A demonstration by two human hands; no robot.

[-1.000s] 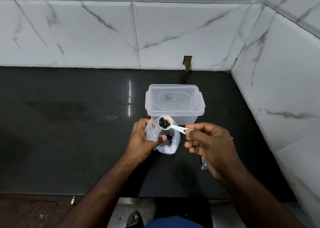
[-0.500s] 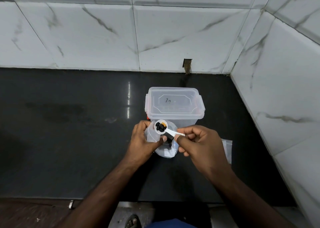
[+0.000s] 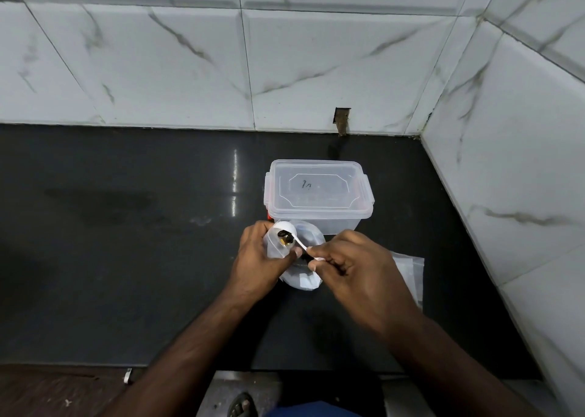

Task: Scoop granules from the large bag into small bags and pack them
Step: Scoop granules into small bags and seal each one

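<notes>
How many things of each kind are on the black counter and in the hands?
Clear plastic box with lid: 1
White plastic spoon, pinched by right hand: 1
Clear plastic bags: 3 (small in left hand, large, flat)
Total: 5

Just below the frame's centre, a small clear bag [image 3: 274,248] stands open, its mouth up. A white spoon [image 3: 286,233] tilts over that mouth, dark granules [image 3: 285,236] in its bowl, handle running lower right. Behind it slumps the large clear bag [image 3: 302,279], on the black counter.
</notes>
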